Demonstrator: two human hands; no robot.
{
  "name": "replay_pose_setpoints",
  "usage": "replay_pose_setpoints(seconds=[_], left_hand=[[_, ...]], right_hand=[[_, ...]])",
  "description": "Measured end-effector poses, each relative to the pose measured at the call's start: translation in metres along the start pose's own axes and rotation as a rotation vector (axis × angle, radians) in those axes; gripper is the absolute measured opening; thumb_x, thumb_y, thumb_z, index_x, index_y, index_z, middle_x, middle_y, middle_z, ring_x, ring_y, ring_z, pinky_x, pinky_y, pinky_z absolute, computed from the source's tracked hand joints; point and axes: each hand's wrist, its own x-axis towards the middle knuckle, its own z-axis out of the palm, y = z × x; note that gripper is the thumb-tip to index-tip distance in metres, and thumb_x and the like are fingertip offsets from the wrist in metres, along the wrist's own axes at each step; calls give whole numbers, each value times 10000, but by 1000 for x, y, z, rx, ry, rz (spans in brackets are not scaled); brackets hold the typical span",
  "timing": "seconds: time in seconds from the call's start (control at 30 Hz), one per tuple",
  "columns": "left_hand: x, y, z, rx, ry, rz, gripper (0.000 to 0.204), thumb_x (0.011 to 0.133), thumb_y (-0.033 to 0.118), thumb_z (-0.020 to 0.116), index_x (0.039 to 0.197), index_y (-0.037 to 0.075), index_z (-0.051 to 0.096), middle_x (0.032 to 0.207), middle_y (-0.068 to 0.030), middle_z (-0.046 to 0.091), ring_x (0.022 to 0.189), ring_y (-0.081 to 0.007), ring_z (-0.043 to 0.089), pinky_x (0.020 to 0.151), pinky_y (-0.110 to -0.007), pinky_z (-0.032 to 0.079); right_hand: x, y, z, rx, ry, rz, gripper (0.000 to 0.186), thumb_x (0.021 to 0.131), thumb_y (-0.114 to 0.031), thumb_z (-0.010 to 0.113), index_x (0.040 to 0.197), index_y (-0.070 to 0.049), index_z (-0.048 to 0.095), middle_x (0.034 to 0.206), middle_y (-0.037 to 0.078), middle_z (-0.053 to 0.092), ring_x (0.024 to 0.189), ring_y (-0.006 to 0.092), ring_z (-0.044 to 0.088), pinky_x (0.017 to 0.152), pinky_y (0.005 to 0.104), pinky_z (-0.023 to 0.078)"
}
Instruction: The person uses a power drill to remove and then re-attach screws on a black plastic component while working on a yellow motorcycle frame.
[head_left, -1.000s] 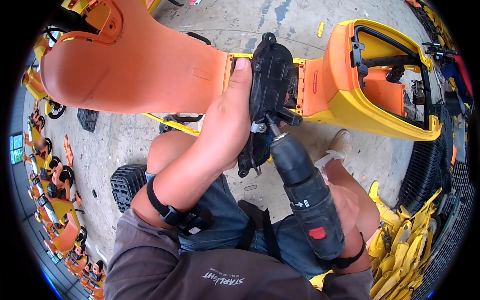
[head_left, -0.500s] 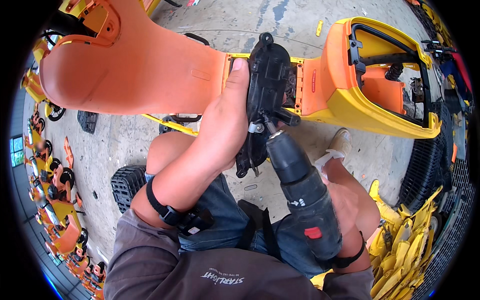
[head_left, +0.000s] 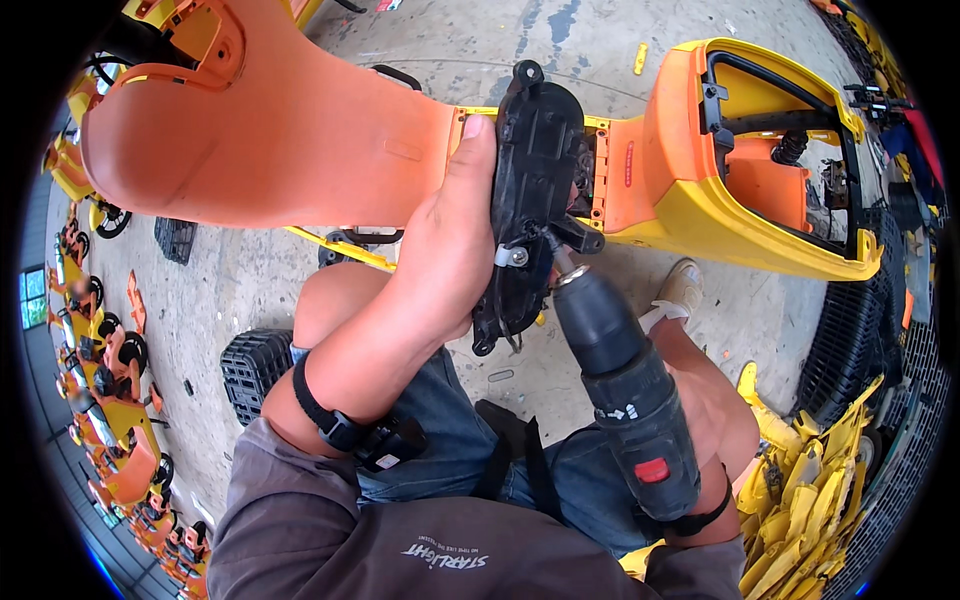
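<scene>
My left hand [head_left: 450, 225] is wrapped around a long black plastic housing [head_left: 535, 150], thumb lying along its left edge. The housing is held upright over the scooter body, with mounting tabs at its ends and a small metal clip [head_left: 514, 257] on its lower part. In my right hand [head_left: 705, 425] is a black cordless drill [head_left: 625, 400] with a red button; the drill body hides most of the fingers. Its bit [head_left: 563, 256] points up at the housing, beside a short projecting bracket [head_left: 580, 237]. Whether the tip sits in a screw I cannot tell.
Behind the housing lies an orange and yellow scooter body [head_left: 300, 140], its open yellow frame [head_left: 690, 215] on the right. Yellow plastic panels [head_left: 810, 490] are heaped at lower right. A black crate [head_left: 258, 375] stands by my left leg. Several scooters [head_left: 130, 440] line the left side.
The drill has shifted a little to the right, and its bit now points nearer the projecting bracket. My left hand and the housing have barely moved.
</scene>
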Motion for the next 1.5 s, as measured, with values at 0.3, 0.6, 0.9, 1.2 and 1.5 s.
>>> replay_pose_setpoints(seconds=[0.3,0.6,0.9,1.2,1.5], left_hand=[[1,1,-3,23,11,3,579,1030,489,250,1119,27,588,917,-104,642,745,-168,645,672,-301,548],[11,-6,-11,-275,-142,-185,584,1012,519,270,1164,36,560,950,-121,653,688,-210,668,601,-335,579],[16,-10,-14,-293,-214,-273,652,992,579,251,1191,30,541,957,-107,637,651,-222,661,536,-341,568],[39,-12,-16,-141,143,-214,658,991,590,251,1119,28,567,858,-112,632,724,-185,629,686,-347,549],[67,-59,-39,23,106,-318,357,1021,300,418,1186,13,552,1035,-110,686,873,-185,694,758,-339,593]], right_hand=[[13,-12,-7,-194,74,-288,522,699,-74,756,1173,77,599,781,129,672,629,255,659,568,314,515],[12,-31,-5,-87,117,24,396,780,-226,716,1142,-83,645,881,88,678,823,233,649,744,325,489],[16,-48,-22,364,45,135,546,773,-205,643,1251,33,532,1059,106,607,724,137,580,697,262,479],[13,-8,-23,826,11,116,505,830,-205,629,1254,20,469,1033,120,597,750,143,594,747,299,466],[22,-21,-33,999,153,122,549,807,-157,612,1296,28,441,1115,164,579,722,144,593,691,286,485]])
